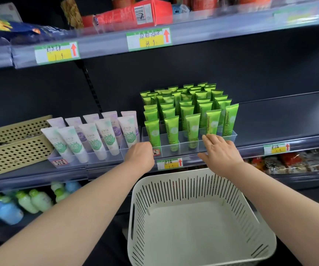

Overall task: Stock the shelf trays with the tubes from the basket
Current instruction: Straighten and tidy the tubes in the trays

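Note:
A clear tiered tray [181, 148] on the middle shelf holds several rows of green Chamomile tubes [192, 129], standing cap down. To its left a second clear tray [89, 160] carries white and lilac tubes [89, 139]. My left hand [140, 155] rests at the green tray's front left corner, fingers curled against it; whether it grips the tray I cannot tell. My right hand [220, 150] lies on the tray's front right edge with fingers spread, holding nothing. The cream slotted basket [193, 191] sits below my hands with no tubes in it.
A beige perforated tray [14, 150] stands at the left of the shelf. Dark bare shelf [281, 116] extends to the right of the green tray. Price tags line the shelf edges. Bottles [30, 202] fill the lower left shelf, packets the lower right.

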The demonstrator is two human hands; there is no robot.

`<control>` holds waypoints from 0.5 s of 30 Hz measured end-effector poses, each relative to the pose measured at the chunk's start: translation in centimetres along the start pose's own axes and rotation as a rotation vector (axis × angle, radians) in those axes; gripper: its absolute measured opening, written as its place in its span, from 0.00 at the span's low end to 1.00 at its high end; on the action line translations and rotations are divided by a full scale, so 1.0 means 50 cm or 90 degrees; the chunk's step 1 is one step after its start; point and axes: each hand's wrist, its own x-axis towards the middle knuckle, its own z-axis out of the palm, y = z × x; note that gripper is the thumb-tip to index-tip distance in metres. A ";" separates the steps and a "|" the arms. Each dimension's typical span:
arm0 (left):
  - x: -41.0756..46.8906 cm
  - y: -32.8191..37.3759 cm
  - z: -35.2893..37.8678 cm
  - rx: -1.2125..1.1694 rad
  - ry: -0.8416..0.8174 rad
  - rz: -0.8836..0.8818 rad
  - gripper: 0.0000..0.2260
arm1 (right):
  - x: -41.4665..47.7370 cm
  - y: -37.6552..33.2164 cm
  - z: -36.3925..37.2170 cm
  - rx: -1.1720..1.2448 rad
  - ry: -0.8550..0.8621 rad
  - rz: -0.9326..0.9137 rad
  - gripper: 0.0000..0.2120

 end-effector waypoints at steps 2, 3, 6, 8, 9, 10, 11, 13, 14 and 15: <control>-0.004 0.005 0.001 0.005 0.013 -0.014 0.06 | 0.003 0.001 0.006 -0.002 -0.003 -0.002 0.31; -0.006 0.008 0.001 0.008 0.019 -0.022 0.06 | 0.003 0.001 0.010 -0.002 -0.004 -0.003 0.30; -0.006 0.015 0.006 0.014 0.012 -0.034 0.08 | 0.001 -0.002 0.023 -0.006 0.001 -0.007 0.30; -0.005 0.016 0.008 0.013 0.002 -0.032 0.06 | 0.003 -0.002 0.026 -0.011 0.005 -0.009 0.30; -0.003 0.016 0.009 0.008 0.002 -0.029 0.05 | 0.004 -0.002 0.026 -0.012 0.007 -0.010 0.30; -0.002 0.016 0.009 0.000 0.005 -0.025 0.04 | 0.006 0.000 0.025 -0.012 0.009 -0.011 0.30; 0.000 0.014 0.010 -0.009 0.010 -0.022 0.04 | 0.006 0.001 0.024 -0.011 0.012 -0.012 0.30; 0.005 0.012 0.015 -0.032 0.022 -0.023 0.05 | 0.007 0.003 0.024 -0.014 0.019 -0.014 0.30; 0.006 0.012 0.018 -0.050 0.027 -0.029 0.04 | 0.007 0.004 0.025 -0.014 0.023 -0.016 0.29; 0.006 0.013 0.021 -0.068 0.033 -0.037 0.04 | 0.008 0.005 0.025 -0.014 0.025 -0.016 0.29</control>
